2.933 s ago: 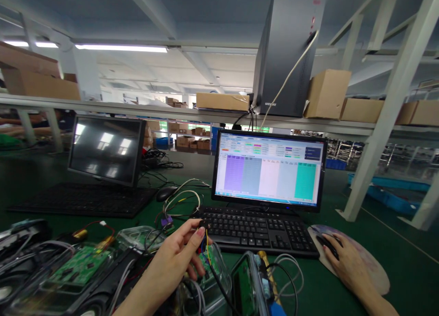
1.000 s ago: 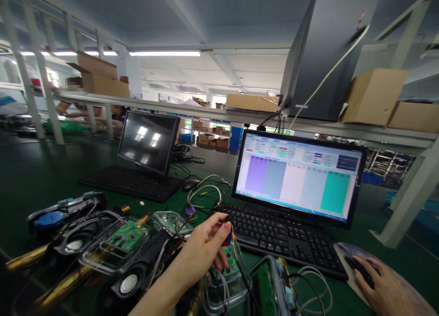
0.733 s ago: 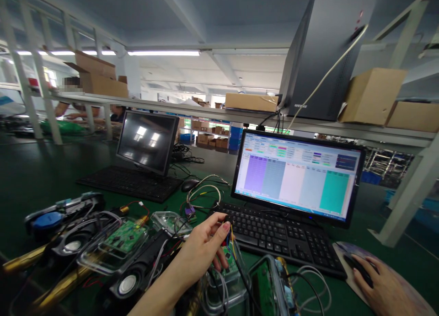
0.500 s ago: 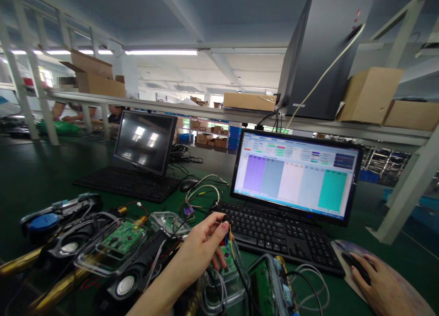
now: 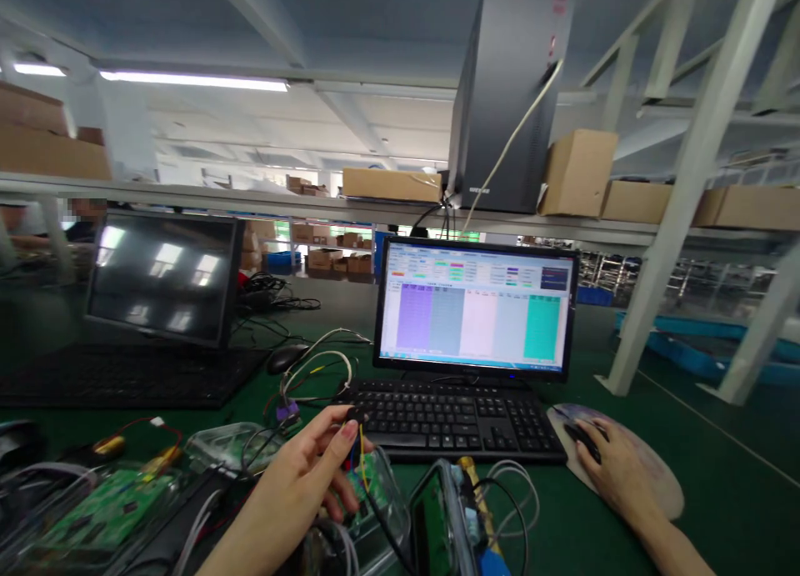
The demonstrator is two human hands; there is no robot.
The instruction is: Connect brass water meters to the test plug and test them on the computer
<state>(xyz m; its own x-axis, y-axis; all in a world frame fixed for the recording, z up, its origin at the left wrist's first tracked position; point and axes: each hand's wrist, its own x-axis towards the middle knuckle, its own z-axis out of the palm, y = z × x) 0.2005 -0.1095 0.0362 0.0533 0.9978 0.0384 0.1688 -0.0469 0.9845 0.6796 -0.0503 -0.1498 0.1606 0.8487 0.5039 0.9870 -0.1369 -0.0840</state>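
My left hand (image 5: 300, 484) pinches a small black connector (image 5: 357, 415) between thumb and fingers. Yellow, blue and red wires (image 5: 362, 455) run down from it beside a black cable. Beneath the hand sits a clear plastic case (image 5: 391, 497) with a green circuit board (image 5: 367, 486) inside. My right hand (image 5: 616, 472) is closed over a black computer mouse (image 5: 584, 439) on a patterned mouse pad (image 5: 656, 484). Between the hands stands a black keyboard (image 5: 450, 418), below a lit monitor (image 5: 475, 309) that shows a table with coloured columns.
Another clear case (image 5: 447, 509) with a green board stands in front of the keyboard. At lower left lie more circuit boards (image 5: 109, 501) and cables. A dark monitor (image 5: 162, 276), its keyboard (image 5: 125, 372) and a second mouse (image 5: 287, 358) are at left. A computer tower (image 5: 509, 101) tops the shelf.
The camera view has turned to the right, so the bench things appear further left. My left hand still pinches the connector, and my right hand stays on the mouse.
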